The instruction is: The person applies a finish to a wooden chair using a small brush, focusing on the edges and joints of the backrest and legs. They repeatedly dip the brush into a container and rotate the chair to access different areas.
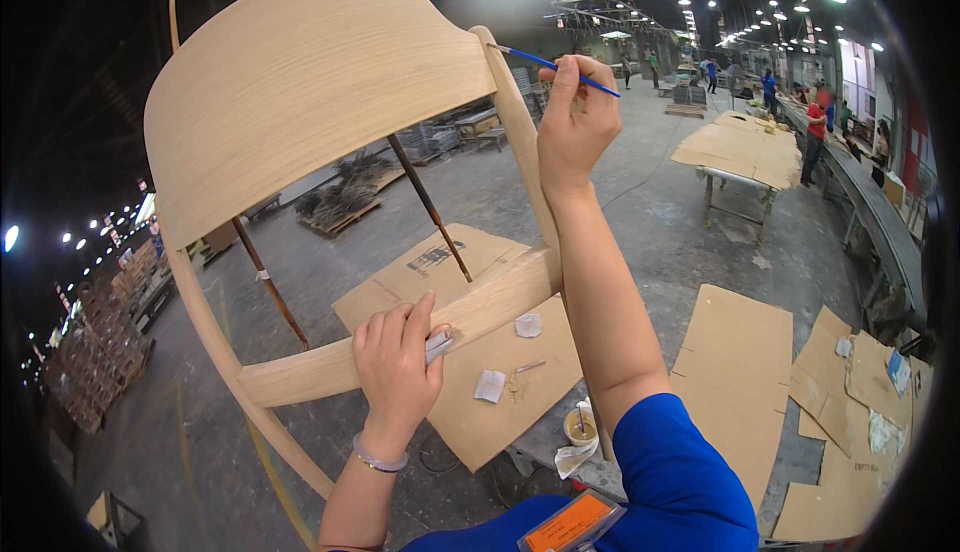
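Note:
A pale wooden chair frame with a broad curved backrest fills the upper left. In a pinch, my right hand holds a thin blue paintbrush. Its tip touches the top of the right chair post, beside the backrest's end. Lower down, my left hand lies over the wooden crossrail, fingers curled onto it. Between its thumb and fingers is a folded grey-white piece, perhaps sandpaper or cloth; its kind is unclear.
Cardboard below the rail bears white scraps and a small stick. A small cup of tan paste stands near my right elbow. More cardboard sheets lie at right. A cardboard-topped table, a conveyor and several people are farther off.

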`<act>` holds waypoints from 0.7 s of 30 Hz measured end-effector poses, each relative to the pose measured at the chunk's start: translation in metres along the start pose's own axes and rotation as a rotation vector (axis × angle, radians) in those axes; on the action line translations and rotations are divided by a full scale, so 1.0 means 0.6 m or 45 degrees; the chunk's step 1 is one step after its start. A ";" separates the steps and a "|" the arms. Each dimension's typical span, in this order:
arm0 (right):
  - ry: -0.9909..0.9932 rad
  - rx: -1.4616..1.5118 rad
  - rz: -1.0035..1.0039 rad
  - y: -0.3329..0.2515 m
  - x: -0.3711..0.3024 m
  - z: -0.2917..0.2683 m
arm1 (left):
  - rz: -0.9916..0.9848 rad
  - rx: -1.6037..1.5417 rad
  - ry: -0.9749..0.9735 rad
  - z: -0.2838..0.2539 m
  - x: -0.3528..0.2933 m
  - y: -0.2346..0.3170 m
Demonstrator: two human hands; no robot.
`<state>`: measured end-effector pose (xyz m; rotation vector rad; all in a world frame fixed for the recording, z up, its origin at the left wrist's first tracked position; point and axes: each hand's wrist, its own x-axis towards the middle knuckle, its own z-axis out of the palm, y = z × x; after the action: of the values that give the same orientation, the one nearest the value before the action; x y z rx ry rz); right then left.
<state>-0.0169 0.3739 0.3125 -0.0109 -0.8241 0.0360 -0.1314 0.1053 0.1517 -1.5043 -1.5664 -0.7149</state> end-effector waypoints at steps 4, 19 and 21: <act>0.019 -0.005 -0.007 0.000 -0.003 0.005 | -0.004 0.012 0.003 -0.002 -0.002 -0.005; -0.027 -0.052 -0.014 -0.005 -0.016 0.026 | -0.037 0.012 0.017 -0.002 -0.003 -0.019; -0.026 -0.020 -0.012 -0.006 -0.019 0.030 | -0.042 0.015 0.015 -0.003 -0.004 -0.021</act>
<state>-0.0376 0.3696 0.3167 -0.0213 -0.8447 0.0213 -0.1435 0.1013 0.1524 -1.4658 -1.5874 -0.7307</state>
